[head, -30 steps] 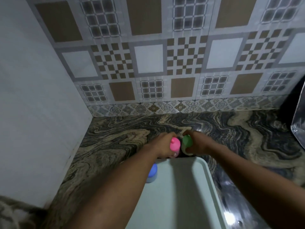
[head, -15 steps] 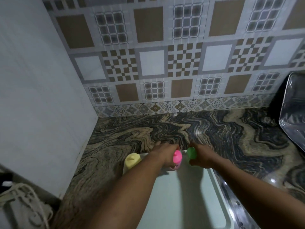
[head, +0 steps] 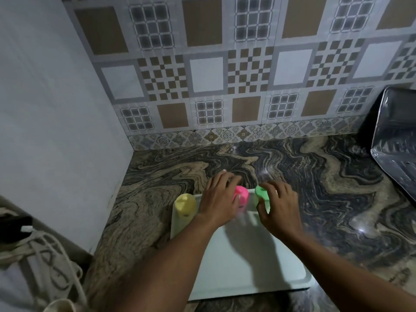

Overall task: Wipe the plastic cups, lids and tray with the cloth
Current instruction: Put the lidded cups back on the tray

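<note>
Tray of pale green plastic (head: 258, 264), rectangular, lies on the marbled brown-and-black stone surface (head: 171, 176), its long axis running from the person toward the tiled wall (head: 225, 75). Three plastic cups stand upright along the tray's far end. The yellow plastic cup (head: 185, 204) sits untouched in the far-left corner. The left hand (head: 219, 202) curls its fingers over the far side of the pink plastic cup (head: 242, 195), with the thumb on the near side. Just beside it, the right hand (head: 280, 210) grips the green plastic cup (head: 262, 194) the same way, thumb pressed to its front. Both cups sit ahead of the palms, between thumb and fingers. Whether they rest on the tray or are lifted cannot be told. The rest of the tray holds nothing. A shiny metal tray (head: 396, 140) leans at the right edge, and pale cords (head: 45, 255) lie at lower left.
</note>
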A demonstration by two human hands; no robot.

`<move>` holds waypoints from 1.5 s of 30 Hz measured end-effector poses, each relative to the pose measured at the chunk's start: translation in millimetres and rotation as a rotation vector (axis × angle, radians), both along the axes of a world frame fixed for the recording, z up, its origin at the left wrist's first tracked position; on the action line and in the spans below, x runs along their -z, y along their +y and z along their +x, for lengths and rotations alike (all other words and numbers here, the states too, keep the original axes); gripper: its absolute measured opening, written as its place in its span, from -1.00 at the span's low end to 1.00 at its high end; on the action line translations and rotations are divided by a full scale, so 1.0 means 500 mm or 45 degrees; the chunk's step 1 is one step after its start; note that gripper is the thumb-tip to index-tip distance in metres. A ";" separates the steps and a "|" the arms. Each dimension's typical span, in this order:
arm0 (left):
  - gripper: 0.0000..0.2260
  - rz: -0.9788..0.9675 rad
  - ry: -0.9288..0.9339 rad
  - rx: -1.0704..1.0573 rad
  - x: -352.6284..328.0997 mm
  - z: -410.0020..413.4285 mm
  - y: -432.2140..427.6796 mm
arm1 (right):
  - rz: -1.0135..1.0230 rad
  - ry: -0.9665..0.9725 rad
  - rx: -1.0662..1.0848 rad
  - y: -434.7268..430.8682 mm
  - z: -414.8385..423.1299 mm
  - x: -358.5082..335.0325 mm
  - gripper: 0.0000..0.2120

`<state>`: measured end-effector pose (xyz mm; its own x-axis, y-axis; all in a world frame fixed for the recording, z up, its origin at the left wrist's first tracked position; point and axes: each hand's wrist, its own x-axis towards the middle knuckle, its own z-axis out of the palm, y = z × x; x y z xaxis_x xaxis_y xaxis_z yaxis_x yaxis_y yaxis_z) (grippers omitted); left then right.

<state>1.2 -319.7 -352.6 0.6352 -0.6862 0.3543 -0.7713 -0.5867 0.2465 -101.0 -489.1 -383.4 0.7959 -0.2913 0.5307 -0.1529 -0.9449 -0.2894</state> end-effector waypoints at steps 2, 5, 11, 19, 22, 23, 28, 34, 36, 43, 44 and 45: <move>-0.58 -0.108 -0.096 -0.003 0.025 -0.029 0.026 | 0.027 -0.014 -0.060 0.031 -0.026 0.021 -0.61; -0.63 -0.200 -0.122 -0.058 0.067 -0.077 0.063 | 0.091 0.078 -0.116 0.071 -0.068 0.056 -0.62; -0.50 0.123 0.240 -0.242 0.136 -0.189 0.129 | 0.104 0.424 -0.159 0.111 -0.147 0.118 -0.49; -0.40 0.449 0.556 -0.385 0.205 -0.283 0.166 | 0.029 0.814 -0.202 0.127 -0.216 0.153 -0.32; -0.39 0.469 0.509 -0.405 0.210 -0.288 0.166 | 0.038 0.804 -0.195 0.131 -0.219 0.158 -0.33; -0.39 0.470 0.504 -0.413 0.210 -0.286 0.165 | 0.040 0.797 -0.190 0.132 -0.218 0.158 -0.33; -0.39 0.469 0.493 -0.431 0.212 -0.254 0.152 | 0.052 0.809 -0.162 0.125 -0.184 0.157 -0.33; -0.38 0.471 0.517 -0.418 0.212 -0.182 0.135 | 0.047 0.803 -0.140 0.112 -0.119 0.157 -0.32; -0.38 0.481 0.528 -0.408 0.211 -0.152 0.128 | 0.053 0.815 -0.131 0.106 -0.094 0.155 -0.33; -0.38 0.498 0.565 -0.376 0.203 -0.039 0.090 | 0.058 0.821 -0.100 0.075 0.013 0.152 -0.33; -0.38 0.495 0.566 -0.371 0.203 -0.023 0.085 | 0.057 0.818 -0.096 0.070 0.028 0.152 -0.33; -0.38 0.496 0.569 -0.366 0.201 -0.009 0.080 | 0.056 0.818 -0.094 0.064 0.041 0.151 -0.32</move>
<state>-3.2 -279.7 -453.3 0.8406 -0.4922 -0.2261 -0.4435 -0.8651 0.2342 -80.6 -456.9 -458.8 0.9697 -0.2340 -0.0696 -0.2434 -0.9489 -0.2008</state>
